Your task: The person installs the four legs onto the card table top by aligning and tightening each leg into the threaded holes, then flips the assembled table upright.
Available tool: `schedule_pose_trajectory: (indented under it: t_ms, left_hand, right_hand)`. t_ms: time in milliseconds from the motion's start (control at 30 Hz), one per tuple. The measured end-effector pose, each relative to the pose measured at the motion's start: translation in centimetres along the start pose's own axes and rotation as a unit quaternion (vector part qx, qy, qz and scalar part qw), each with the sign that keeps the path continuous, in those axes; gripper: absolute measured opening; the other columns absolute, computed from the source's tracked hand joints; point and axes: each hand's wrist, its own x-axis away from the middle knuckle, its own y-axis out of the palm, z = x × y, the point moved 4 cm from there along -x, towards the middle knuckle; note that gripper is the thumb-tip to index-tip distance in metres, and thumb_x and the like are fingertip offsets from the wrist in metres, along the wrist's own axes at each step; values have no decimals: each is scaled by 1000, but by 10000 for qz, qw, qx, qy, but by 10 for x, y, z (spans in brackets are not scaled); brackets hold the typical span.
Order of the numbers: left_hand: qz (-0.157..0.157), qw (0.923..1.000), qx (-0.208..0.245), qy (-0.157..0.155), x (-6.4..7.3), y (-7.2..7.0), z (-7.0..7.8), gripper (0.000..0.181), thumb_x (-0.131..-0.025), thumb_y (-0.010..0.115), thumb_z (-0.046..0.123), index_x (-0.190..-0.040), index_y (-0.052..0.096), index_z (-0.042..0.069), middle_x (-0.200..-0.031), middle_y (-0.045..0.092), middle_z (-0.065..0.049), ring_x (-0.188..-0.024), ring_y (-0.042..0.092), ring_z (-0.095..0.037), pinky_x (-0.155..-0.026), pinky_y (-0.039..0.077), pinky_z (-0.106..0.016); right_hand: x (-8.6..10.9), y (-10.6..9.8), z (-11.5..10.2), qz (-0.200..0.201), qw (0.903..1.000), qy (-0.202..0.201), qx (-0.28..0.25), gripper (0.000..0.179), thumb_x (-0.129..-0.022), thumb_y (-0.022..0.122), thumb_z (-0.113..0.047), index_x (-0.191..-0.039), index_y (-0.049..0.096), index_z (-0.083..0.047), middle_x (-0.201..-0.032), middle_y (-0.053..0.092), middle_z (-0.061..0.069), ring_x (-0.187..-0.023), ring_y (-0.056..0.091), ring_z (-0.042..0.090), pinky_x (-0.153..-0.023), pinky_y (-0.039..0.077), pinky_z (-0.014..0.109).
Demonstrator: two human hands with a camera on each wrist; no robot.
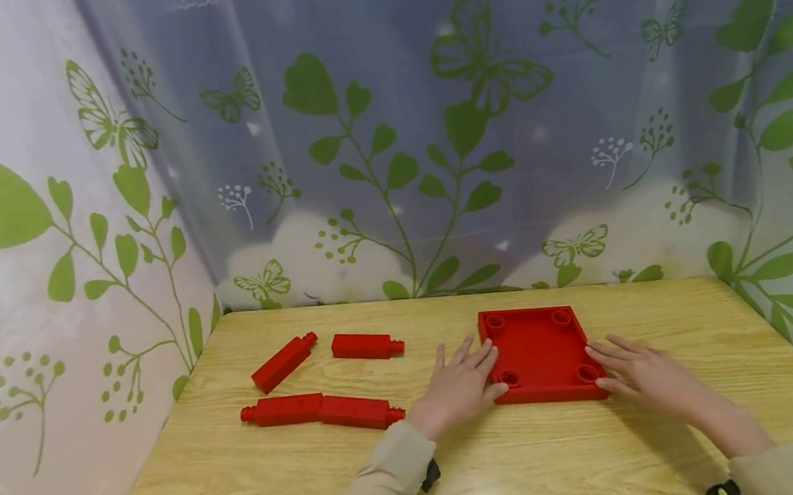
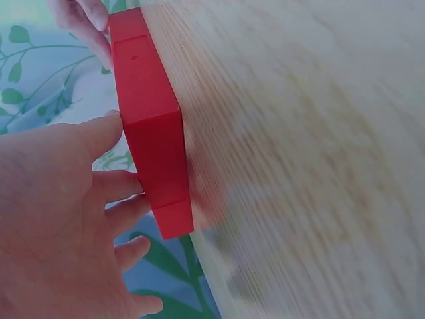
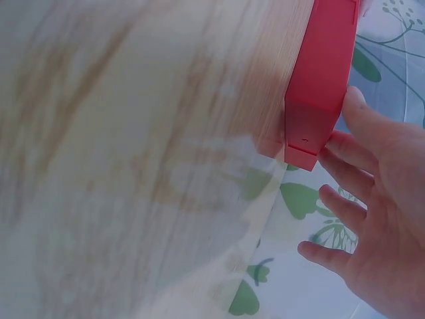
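Note:
A red square board [image 1: 535,350] with a raised rim lies on the table, a round socket near each corner of its upper face. At its left edge is my left hand [image 1: 459,381], fingers spread, with thumb and fingertips touching the rim. My right hand [image 1: 647,376] touches the right edge the same way, near the front corner. In the left wrist view, the left hand's fingers [image 2: 126,212] look straight beside the board's side wall [image 2: 156,156]. The right wrist view shows the right thumb [image 3: 355,103] against the board [image 3: 322,73], the lower fingers standing apart from it.
Left of the hands lie several red square posts with threaded ends. One slants at the back [image 1: 284,364], another post [image 1: 364,346] lies beside it, and two posts [image 1: 286,410] [image 1: 358,411] sit end to end in front. A patterned curtain [image 1: 414,153] hangs behind the wooden table [image 1: 193,475].

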Motion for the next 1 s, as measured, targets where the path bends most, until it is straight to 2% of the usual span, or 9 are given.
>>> schedule_pose_trajectory:
  t_ms: [233, 500, 767, 1000]
  left_hand:
    - [123, 9999, -88, -34, 8, -1, -7, 65, -105, 46, 52, -159, 35, 17, -166, 28, 2, -156, 15, -24, -122, 16, -61]
    - [129, 9999, 33, -11, 20, -4, -12, 65, -104, 49, 48, -158, 36, 15, -165, 29, 1, -156, 15, -24, -123, 13, -61]
    - [121, 9998, 136, 11, 31, -6, -19, 66, -104, 50, 48, -158, 36, 14, -165, 30, 0, -156, 16, -26, -123, 12, -61]
    - [114, 9996, 269, -38, 37, -6, -24, 67, -104, 51, 49, -159, 35, 14, -166, 29, 0, -156, 15, -26, -122, 12, -63]
  right_hand:
    - [-4, 3, -7, 62, 9999, -54, -74, 52, -96, 69, -27, -139, 60, 0, -143, 57, 19, -133, 48, 49, -97, 45, 69]
    - [-7, 2, -20, 147, 9996, -229, 22, 49, -96, 69, -24, -137, 62, 1, -141, 59, 19, -130, 51, 49, -98, 47, 64]
    - [-9, 3, -31, 185, 9993, -329, 84, 49, -94, 71, -25, -136, 63, 0, -140, 60, 19, -128, 53, 48, -95, 49, 64]
    - [-11, 5, -36, 77, 9998, -206, 16, 49, -96, 68, -26, -138, 61, -1, -142, 59, 18, -132, 50, 46, -98, 48, 63]
